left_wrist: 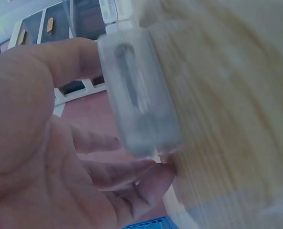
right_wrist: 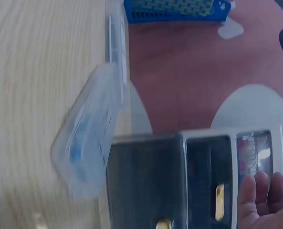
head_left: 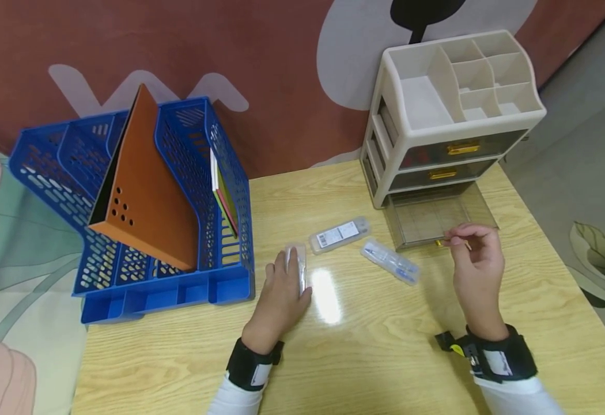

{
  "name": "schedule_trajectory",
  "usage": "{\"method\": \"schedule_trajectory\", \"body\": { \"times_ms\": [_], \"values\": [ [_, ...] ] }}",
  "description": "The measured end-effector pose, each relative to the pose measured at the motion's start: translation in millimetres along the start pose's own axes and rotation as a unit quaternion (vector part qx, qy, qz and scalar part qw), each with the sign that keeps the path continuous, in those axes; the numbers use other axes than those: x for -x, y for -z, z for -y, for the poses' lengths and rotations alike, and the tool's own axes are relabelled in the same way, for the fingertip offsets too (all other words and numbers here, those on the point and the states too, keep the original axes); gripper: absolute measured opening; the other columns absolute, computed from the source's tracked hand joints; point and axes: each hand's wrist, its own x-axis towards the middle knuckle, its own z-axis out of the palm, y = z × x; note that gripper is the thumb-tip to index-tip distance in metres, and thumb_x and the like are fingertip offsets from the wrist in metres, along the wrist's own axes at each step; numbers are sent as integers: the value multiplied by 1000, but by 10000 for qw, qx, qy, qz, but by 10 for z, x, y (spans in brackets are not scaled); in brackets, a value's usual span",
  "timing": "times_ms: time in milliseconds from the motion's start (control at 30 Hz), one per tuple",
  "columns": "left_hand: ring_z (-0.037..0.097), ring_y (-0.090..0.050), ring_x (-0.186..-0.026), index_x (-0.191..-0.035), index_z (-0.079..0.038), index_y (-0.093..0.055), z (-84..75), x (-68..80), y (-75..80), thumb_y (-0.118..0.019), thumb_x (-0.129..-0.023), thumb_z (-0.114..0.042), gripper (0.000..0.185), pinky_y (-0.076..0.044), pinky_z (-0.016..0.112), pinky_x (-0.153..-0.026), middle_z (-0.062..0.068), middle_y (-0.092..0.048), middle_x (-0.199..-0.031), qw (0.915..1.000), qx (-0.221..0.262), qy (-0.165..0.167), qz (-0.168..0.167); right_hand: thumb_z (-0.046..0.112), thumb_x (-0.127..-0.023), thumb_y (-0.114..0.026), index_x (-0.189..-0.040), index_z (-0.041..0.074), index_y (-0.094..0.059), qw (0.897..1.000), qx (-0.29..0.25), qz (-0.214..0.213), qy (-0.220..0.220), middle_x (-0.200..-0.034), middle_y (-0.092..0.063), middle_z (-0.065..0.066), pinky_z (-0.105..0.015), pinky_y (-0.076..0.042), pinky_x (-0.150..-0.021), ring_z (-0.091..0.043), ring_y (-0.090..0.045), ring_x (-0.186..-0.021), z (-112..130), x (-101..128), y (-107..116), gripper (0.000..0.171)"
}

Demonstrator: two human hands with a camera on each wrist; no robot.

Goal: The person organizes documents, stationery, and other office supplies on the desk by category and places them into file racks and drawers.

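Observation:
A translucent plastic case lies on the table under my left hand. The left wrist view shows it between the thumb on one side and the fingers on the other, so the hand grips it. My right hand is over the front of the pulled-out bottom drawer, fingers loosely curled, thumb and index tips close together. Those tips overlap the drawer's front edge beside its gold handle in the head view. From the right wrist, the visible fingers stand apart from the handle, holding nothing.
Two more cases lie between the hands: a labelled one and one with blue items inside. A white drawer organizer stands at the back right. A blue file rack on the left holds an orange folder and thin booklets.

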Motion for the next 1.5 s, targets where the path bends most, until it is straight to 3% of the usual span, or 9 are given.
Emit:
{"method": "schedule_trajectory", "body": {
  "times_ms": [167,333,533,700,967,1133,1233,1433,1500],
  "values": [
    [40,-40,-139,-165,-5,-15,-21,-7,-7,-69,-97,-23,89,-50,50,-109,23,-27,-166,9998,142,124,6,-22,-94,-49,-103,-18,-51,9984,104,534,129,-103,-63,-8,-19,-57,-83,-16,-66,-96,-26,57,-142,10],
    [38,-44,-134,-164,-3,-18,-26,7,-12,-70,-96,-18,87,-51,49,-107,25,-39,-156,9993,292,181,-138,-26,-91,-44,-102,-27,-45,9951,337,931,-15,-104,-62,-4,-18,-56,-85,-14,-65,-96,-72,145,-239,10],
    [38,-52,-121,-158,3,-33,-29,25,-3,-72,-94,-18,78,-55,49,-99,27,-52,-139,9981,235,384,-413,-25,-90,-49,-102,-21,-58,9831,1248,1336,-56,-109,-59,-1,-14,-54,-85,-12,-61,-98,-106,229,-315,16],
    [38,-54,-114,-155,6,-39,-29,41,10,-72,-93,-17,73,-57,50,-93,28,-54,-136,9981,131,416,-439,-19,-92,-56,-107,-9,-68,9579,2280,1729,-215,-113,-60,-5,-9,-51,-84,-6,-59,-102,-121,275,-337,21],
    [38,-58,-108,-148,5,-50,7,64,39,-69,-93,-9,61,-56,49,-88,26,-60,-136,9962,-222,-12,-847,-16,-88,-61,-116,0,-70,9211,3022,2457,14,-119,-63,-11,-8,-51,-85,-12,-60,-102,-193,281,-349,33],
    [37,-58,-108,-147,-1,-55,9,94,102,-63,-96,-7,52,-54,48,-84,22,-61,-140,9915,-450,-357,-1163,-10,-87,-69,-129,4,-66,8816,3527,3100,469,-136,-61,-13,-34,-58,-92,-29,-63,-117,-201,259,-384,44],
    [37,-58,-108,-146,-4,-57,-2,117,161,-62,-96,-6,51,-53,48,-83,21,-60,-143,9879,-482,-559,-1367,-5,-87,-73,-137,6,-62,8626,3685,3393,706,-145,-57,-14,-50,-52,-102,-35,-59,-129,-190,241,-422,52],
    [34,-57,-115,-148,-8,-56,-27,117,302,-66,-95,-7,54,-52,45,-87,17,-57,-150,9795,-524,-1249,-1494,6,-84,-79,-143,0,-56,8423,3532,3820,1410,-156,-48,-19,-26,-30,-124,-37,-48,-142,-156,139,-527,64],
    [32,-57,-116,-148,-9,-56,-40,111,334,-67,-95,-9,54,-51,43,-88,15,-56,-151,9759,-568,-1528,-1452,9,-84,-81,-146,2,-54,8316,3554,3979,1541,-158,-45,-18,-28,-30,-125,-37,-46,-144,-140,100,-566,68]
  ]
}}
